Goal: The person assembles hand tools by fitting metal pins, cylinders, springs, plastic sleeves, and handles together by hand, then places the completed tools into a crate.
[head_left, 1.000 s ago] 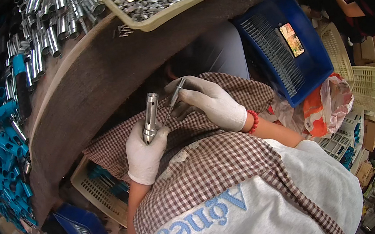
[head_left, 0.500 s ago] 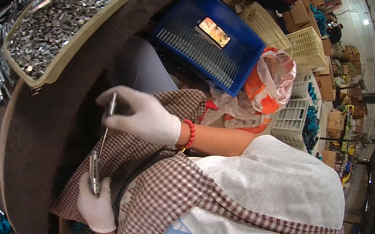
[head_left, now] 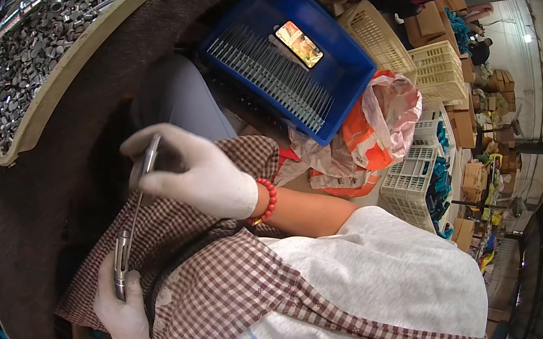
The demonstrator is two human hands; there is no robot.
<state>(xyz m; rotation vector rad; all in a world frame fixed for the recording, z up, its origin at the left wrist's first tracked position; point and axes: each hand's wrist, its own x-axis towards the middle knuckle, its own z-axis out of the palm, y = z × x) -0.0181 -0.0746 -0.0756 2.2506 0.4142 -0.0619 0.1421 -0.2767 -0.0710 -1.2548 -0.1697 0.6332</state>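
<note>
Left hand [head_left: 123, 316] grips tube [head_left: 121, 258]; right hand [head_left: 198, 178] pinches rod [head_left: 151, 156], now at tube's mouth; earlier alongside

1. Slotted tube [head_left: 122, 263]: smooth metal with bright highlights.
2. Rod tool [head_left: 150, 157]: grey metal, smooth, with a dull shine.
3. White gloves [head_left: 208, 185]: matt cloth.
4. Checked apron [head_left: 217, 274]: matt woven cloth, creased; grey shirt [head_left: 368, 267], soft matt cloth.
5. Bracelet [head_left: 271, 197]: smooth, glossy red beads.
6. Blue bin [head_left: 347, 41]: smooth plastic, lightly glossy. Along its lower-left edge, shiny metal rods [head_left: 265, 77]; nearer the opposite edge, a phone [head_left: 299, 44] with glossy screen.
7. Bag [head_left: 376, 120]: thin, crinkled plastic film.
8. Tray [head_left: 36, 125]: dull cream plastic; inside its rim, glinting metal pieces [head_left: 29, 72].
</note>
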